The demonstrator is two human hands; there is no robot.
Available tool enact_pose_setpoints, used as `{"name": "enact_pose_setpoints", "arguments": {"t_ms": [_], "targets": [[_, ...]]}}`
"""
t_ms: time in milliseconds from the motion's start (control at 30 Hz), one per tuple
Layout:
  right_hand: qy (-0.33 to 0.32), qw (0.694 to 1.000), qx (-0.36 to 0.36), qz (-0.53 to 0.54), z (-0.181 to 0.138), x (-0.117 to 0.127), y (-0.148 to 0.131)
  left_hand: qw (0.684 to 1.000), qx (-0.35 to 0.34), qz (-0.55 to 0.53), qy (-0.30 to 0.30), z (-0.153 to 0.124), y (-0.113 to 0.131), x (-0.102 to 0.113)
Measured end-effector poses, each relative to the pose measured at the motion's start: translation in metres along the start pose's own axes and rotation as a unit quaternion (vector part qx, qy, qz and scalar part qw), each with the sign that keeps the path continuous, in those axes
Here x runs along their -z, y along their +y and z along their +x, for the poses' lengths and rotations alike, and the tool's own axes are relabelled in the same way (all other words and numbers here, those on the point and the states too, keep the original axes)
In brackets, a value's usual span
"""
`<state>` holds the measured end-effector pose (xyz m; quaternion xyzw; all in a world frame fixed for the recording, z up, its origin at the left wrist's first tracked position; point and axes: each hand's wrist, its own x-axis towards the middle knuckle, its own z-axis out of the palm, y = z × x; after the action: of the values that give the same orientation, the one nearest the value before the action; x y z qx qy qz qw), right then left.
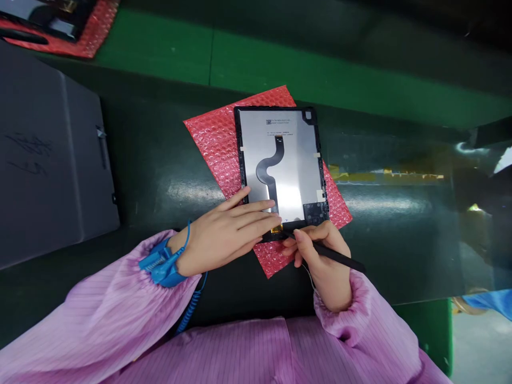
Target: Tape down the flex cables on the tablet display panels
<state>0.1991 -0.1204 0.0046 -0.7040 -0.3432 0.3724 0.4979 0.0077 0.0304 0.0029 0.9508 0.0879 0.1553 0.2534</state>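
A tablet screen assembly (298,160) lies with its silvery back upward, framed in black. Down it runs a curved dark flex cable (266,168), ending near a gold-coloured connector (277,228) at the lower edge. Flat across the lower left of the assembly rests my left hand (228,226), fingers stretched out, fingertips on the cable's lower end. My right hand (322,250) pinches black tweezers (340,257) like a pen, their tip pointing at the connector. Whether the tip touches it is hidden by the fingers. Red bubble wrap (216,149) lies beneath the assembly.
On the left stands a dark grey box (52,160) with handwriting. Another opened device (52,18) sits on red bubble wrap at the upper left. Strips of amber tape (388,176) lie to the right. A blue wrist strap (162,266) with a coiled cord circles my left wrist.
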Motion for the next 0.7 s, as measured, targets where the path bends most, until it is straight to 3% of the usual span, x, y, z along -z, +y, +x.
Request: {"name": "enact_pose_setpoints", "arguments": {"t_ms": [400, 567, 700], "targets": [[-0.007, 1.000, 0.018, -0.010, 0.003, -0.002, -0.012, 0.999, -0.020, 0.017, -0.031, 0.000, -0.001, 0.003], [0.067, 0.996, 0.035, 0.054, 0.006, 0.011, -0.014, 0.998, -0.012, 0.058, 0.007, 0.005, 0.007, -0.012], [0.070, 0.993, 0.043, 0.083, 0.007, 0.020, -0.011, 0.998, 0.002, 0.052, 0.033, 0.003, 0.023, -0.019]]}}
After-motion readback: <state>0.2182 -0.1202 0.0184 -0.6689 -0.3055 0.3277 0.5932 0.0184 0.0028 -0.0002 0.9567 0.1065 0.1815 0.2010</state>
